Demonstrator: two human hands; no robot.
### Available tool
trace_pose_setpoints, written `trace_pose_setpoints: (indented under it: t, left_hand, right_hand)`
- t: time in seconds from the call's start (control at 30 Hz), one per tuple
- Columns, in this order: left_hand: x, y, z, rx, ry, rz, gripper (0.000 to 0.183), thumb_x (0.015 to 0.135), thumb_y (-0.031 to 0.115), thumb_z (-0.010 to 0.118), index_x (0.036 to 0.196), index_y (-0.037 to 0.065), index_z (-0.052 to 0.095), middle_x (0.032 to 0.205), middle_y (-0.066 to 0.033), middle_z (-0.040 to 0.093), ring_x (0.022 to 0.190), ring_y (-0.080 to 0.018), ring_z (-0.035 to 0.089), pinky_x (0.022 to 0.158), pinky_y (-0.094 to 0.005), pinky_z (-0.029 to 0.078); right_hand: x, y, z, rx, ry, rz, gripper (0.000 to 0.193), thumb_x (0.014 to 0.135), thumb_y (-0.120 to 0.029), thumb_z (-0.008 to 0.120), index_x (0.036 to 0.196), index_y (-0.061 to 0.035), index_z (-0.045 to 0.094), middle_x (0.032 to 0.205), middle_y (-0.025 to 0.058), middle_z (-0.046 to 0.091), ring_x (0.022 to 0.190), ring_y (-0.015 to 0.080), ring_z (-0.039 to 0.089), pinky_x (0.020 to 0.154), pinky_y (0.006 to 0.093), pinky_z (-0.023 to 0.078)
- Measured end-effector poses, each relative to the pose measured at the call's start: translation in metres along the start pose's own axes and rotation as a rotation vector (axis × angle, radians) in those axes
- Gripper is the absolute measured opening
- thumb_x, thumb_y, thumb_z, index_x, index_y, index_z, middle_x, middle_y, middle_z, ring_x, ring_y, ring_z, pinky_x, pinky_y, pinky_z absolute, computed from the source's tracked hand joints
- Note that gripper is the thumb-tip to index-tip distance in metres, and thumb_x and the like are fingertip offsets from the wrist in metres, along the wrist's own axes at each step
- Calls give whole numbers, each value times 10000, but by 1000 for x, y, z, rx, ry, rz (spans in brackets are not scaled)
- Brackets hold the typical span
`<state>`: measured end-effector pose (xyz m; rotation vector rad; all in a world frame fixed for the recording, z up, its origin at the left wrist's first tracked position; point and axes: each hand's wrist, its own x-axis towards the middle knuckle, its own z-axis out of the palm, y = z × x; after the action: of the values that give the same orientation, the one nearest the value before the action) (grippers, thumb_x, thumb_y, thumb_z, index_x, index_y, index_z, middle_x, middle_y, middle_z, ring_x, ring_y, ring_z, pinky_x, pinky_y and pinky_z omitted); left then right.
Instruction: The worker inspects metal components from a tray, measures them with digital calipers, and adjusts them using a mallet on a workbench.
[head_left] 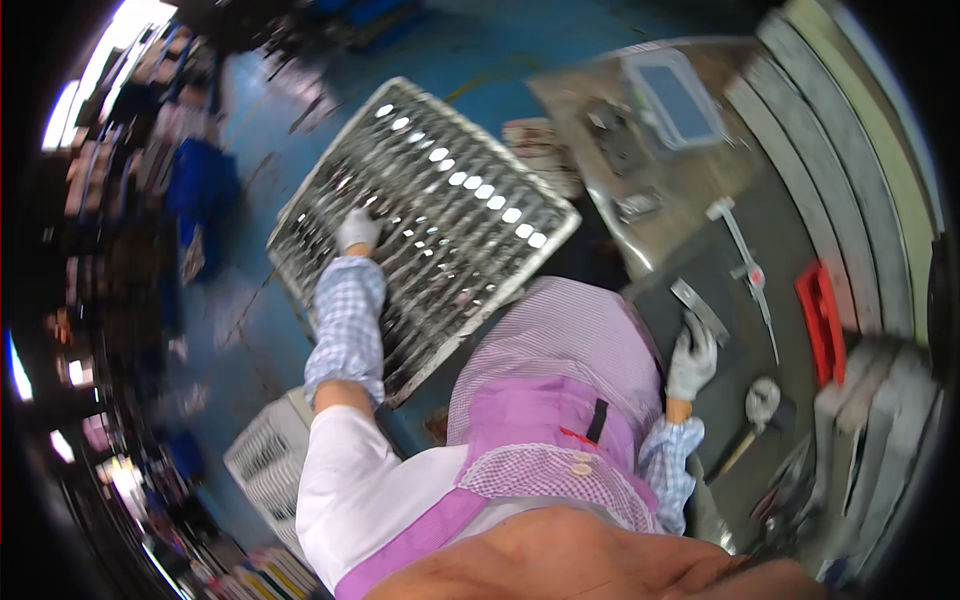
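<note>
My left hand (358, 232), in a white glove, reaches over a large pale-rimmed tray (430, 352) on my left. The tray is filled with rows of small shiny metal parts (440, 240). Its fingers are blurred against these parts, so I cannot make out whether they grip one. My right hand (692, 362), also gloved, is at the dark worktop. Its fingers are closed on the near edge of a small flat metal plate (700, 310). Just beyond it lies a dial caliper (752, 275) with a red dial face.
On the worktop (740, 360) are a red holder (822, 325) and a pale-headed hammer (762, 400). A clear plastic box (675, 100) and a dark metal block (615, 140) stand farther off. Grey curved panels (800, 150) border the right. A second tray (270, 450) sits low left.
</note>
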<state>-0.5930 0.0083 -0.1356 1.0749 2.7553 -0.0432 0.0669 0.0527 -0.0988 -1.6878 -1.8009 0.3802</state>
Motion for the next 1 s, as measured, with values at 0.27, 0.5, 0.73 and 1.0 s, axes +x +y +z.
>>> trace_pose_setpoints:
  t: [0.27, 0.5, 0.73, 1.0]
  left_hand:
    - [-106, 109, -57, -39, -9, 296, 352, 969, 437, 615, 1093, 150, 776, 953, -192, 755, 875, -332, 752, 730, -449, 590]
    - [-302, 323, -29, -428, -365, 1141, 261, 880, 181, 739, 1134, 121, 729, 1000, -148, 726, 900, -330, 714, 800, -415, 578]
    - [-316, 372, 10, -881, -169, 797, 329, 902, 111, 699, 1230, 108, 678, 1229, -147, 662, 1092, -353, 650, 940, -427, 532]
    - [-317, 398, 19, -796, 64, 960, 409, 902, 83, 691, 1304, 109, 618, 1282, -142, 636, 1098, -354, 645, 938, -433, 530]
  right_hand:
    - [14, -37, -29, 115, -149, 19, 232, 869, -120, 695, 1091, -111, 760, 1046, 100, 739, 961, 311, 696, 891, 396, 551]
    - [21, -72, -35, 144, -482, -213, 356, 900, -199, 780, 1232, -80, 732, 1119, 79, 748, 999, 167, 710, 864, 298, 557]
    - [47, -6, -39, 526, -219, 526, 254, 916, -392, 739, 1104, -236, 808, 1000, 60, 784, 922, 169, 741, 825, 270, 540]
    - [71, -35, -59, 220, -350, 534, 249, 903, -389, 745, 1076, -223, 813, 913, 61, 783, 819, 169, 750, 754, 271, 553]
